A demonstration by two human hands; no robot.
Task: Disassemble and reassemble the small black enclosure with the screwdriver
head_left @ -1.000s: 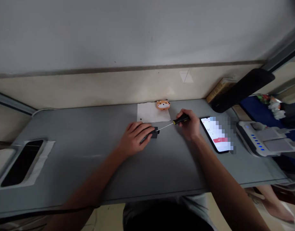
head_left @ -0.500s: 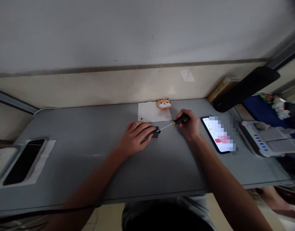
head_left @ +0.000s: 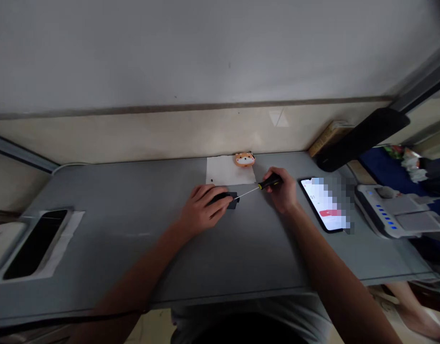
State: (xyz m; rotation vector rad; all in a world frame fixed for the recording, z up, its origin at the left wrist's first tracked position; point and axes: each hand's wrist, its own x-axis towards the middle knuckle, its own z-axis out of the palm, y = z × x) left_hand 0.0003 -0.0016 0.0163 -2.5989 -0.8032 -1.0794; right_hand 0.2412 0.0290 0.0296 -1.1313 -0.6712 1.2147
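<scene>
On the grey table [head_left: 134, 267], my left hand [head_left: 201, 210] is closed over a small dark block-like object [head_left: 233, 204], holding it down. The fingers cover most of that object, so its kind cannot be made out. My right hand [head_left: 282, 193] grips the black and yellow handle of a screwdriver [head_left: 269, 182]. Its thin metal shaft points left, and the tip meets the right end of the dark object. Just behind lies a white sheet of paper [head_left: 220, 169] with a tiny dark piece [head_left: 211, 180] near its left edge. An orange and white animal-faced case [head_left: 244, 159] rests on the paper.
Right of my right hand lies a lit phone [head_left: 325, 210], then a white power strip [head_left: 388, 210] with blue marks. A black cylinder [head_left: 363, 138] leans beside a book [head_left: 329, 136] at the back right. Another phone [head_left: 37, 243] lies far left. A bare foot [head_left: 420, 320] shows below.
The whole view has shifted slightly. My hands keep their grips, and the screwdriver tip stays at the dark object, with the left fingers slightly rearranged. The lit phone's screen shows different content.
</scene>
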